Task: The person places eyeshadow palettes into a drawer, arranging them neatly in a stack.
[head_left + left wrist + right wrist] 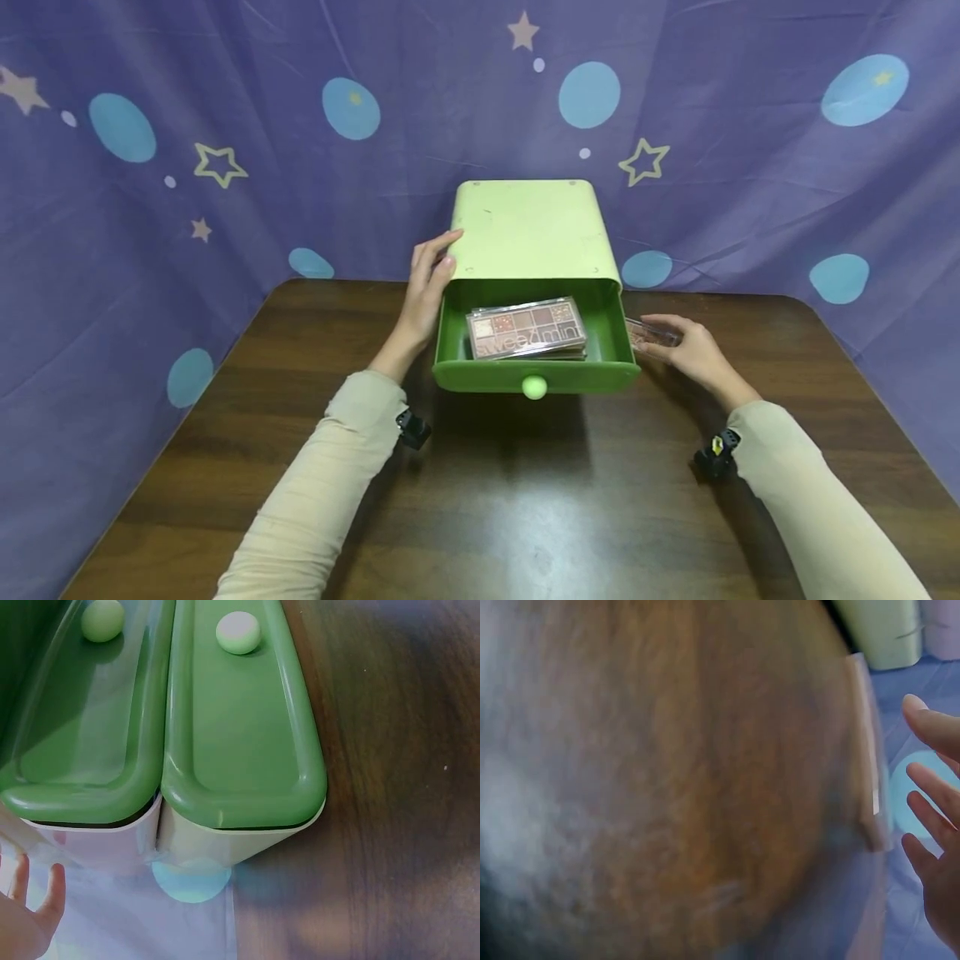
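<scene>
A pale green cabinet (532,229) stands at the back of the table, its upper green drawer (480,377) pulled out. Several eyeshadow palettes (528,329) with clear lids lie stacked inside the drawer. My left hand (427,292) rests against the cabinet's left side, fingertips at its top edge. Right of the drawer is another palette (651,334). Around its near end, my right hand (693,350) has thumb and fingers apart. In the right wrist view the fingers of my right hand (937,817) are spread beside a palette's edge (866,750), with a gap between them.
Below the open drawer, a second green drawer front (244,727) with a round knob (238,632) is closed. The brown wooden table (517,517) reaches back to a purple curtain (420,50) with stars and blue spots.
</scene>
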`<state>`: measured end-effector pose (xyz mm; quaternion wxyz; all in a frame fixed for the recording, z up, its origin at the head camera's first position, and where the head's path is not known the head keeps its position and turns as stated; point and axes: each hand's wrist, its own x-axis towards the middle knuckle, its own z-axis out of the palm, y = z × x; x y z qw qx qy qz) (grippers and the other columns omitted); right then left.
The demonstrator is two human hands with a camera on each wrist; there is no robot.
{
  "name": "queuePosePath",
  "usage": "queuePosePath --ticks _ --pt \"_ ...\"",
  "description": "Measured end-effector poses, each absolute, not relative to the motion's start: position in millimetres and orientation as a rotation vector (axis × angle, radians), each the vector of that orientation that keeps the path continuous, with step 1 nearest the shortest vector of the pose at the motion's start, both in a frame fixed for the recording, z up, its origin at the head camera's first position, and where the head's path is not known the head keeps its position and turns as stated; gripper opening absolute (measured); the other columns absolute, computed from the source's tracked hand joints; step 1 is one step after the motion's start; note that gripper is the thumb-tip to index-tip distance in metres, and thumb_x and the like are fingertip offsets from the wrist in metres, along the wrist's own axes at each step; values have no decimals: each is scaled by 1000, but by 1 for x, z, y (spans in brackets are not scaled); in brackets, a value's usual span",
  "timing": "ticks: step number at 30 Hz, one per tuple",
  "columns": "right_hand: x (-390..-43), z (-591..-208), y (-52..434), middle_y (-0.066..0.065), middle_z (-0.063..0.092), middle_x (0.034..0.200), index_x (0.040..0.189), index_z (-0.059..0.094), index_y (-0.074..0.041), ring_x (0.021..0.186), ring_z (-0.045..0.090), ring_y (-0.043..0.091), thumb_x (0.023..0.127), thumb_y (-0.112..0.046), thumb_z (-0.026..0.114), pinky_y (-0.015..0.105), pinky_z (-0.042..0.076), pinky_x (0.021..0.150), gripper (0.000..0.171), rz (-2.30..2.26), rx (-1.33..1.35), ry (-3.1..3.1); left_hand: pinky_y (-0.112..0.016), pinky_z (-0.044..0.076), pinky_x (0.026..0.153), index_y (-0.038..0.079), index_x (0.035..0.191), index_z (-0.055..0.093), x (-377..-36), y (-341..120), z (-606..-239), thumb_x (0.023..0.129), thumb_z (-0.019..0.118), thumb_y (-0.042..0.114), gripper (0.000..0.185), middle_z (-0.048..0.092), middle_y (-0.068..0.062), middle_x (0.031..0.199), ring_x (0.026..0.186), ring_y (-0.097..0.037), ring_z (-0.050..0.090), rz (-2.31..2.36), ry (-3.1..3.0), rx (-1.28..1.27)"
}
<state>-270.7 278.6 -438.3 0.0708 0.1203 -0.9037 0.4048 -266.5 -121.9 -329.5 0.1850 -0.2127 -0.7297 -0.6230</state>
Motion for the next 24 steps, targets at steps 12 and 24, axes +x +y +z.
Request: queuePosePath --ticks 12,24 --pt "-279 -449 293 33 47 139 142 50 1 120 47 44 84 -20 80 58 35 102 68 1160 364 -2862 -42 31 107 3 141 51 -276 -122 -338 96 44 28 52 39 -17 138 127 -26 39 -1734 -2049 -617" --pt "-277 -443 287 30 60 124 133 58 3 106 57 39 84 -19 80 52 43 90 57 1042 407 -2909 -42 31 107 2 141 51 -275 -124 -339 97 44 26 50 39 -17 137 126 -27 39 -1731 -2052 -602"
